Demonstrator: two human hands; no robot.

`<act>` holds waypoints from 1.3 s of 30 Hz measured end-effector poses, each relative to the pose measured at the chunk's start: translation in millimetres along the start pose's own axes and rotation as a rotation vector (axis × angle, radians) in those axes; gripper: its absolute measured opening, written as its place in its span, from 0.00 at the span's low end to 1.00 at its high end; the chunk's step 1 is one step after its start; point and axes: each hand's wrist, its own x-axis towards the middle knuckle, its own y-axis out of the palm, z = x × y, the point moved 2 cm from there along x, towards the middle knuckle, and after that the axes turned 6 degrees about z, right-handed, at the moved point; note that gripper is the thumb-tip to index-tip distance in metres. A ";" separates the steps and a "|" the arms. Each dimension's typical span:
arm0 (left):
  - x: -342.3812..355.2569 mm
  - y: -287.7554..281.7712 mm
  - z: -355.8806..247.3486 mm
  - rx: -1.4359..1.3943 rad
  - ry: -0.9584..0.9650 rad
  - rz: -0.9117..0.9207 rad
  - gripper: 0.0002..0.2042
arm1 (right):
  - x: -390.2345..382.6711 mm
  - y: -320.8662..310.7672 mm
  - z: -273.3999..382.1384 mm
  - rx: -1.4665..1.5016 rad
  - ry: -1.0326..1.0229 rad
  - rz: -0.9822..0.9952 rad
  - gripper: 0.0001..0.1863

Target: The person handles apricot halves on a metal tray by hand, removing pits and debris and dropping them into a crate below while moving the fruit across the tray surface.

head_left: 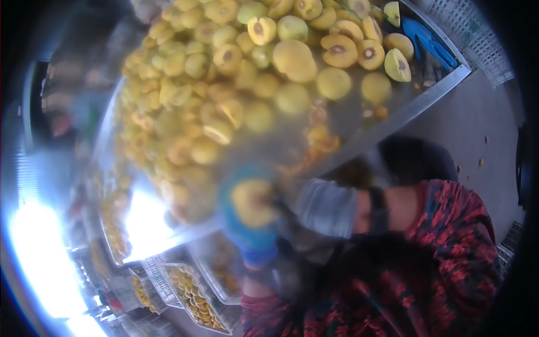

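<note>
My left hand (247,241), in a blue glove, is wrapped round a yellow peach (254,203) just past the table's near edge. The peach has a dark brownish area on the side toward my right hand. My right hand (286,205) is close against that side; above its wrist sits a grey cuff (327,208). Motion smears the right hand's fingers, and whether a tool is in them is hidden. Beyond both hands, a large heap of yellow peaches (292,60), some whole and some cut in half with pits showing, covers the metal table (415,101).
A blue glove (429,44) lies at the table's right corner. Orange scraps (320,140) lie by the near edge. Crates of cut fruit (196,297) stand below at the lower left. White plastic crates (477,33) are at the upper right. A dark rounded shape (418,160) sits beside my right arm.
</note>
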 end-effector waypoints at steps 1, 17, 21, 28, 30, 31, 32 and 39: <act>-1.3 -1.2 -1.6 0.081 0.021 0.018 0.12 | -1.1 2.6 -0.5 0.014 -0.025 -0.002 0.12; -4.5 -0.1 -2.0 -0.086 -0.096 -0.004 0.16 | -6.2 38.8 3.7 0.114 0.028 -0.177 0.19; 0.9 14.3 7.1 -0.721 -0.299 -0.228 0.28 | 25.0 50.9 -16.8 0.732 -0.156 -0.193 0.20; -6.5 17.9 13.3 -0.674 -0.369 -0.186 0.30 | 12.9 37.3 -16.3 0.346 -0.243 -0.181 0.23; -11.6 11.4 17.5 -0.524 -0.391 -0.105 0.29 | 11.9 32.1 -8.9 0.365 -0.205 -0.115 0.20; -11.6 8.4 19.4 -0.395 -0.322 -0.042 0.28 | 11.6 29.9 -6.2 0.397 -0.171 -0.076 0.19; -12.2 7.3 20.9 -0.310 -0.261 -0.004 0.27 | 10.1 28.0 -3.7 0.445 -0.123 -0.025 0.18; -5.8 1.2 26.6 -0.469 -0.383 0.106 0.25 | -5.4 16.9 3.3 0.758 0.152 0.165 0.16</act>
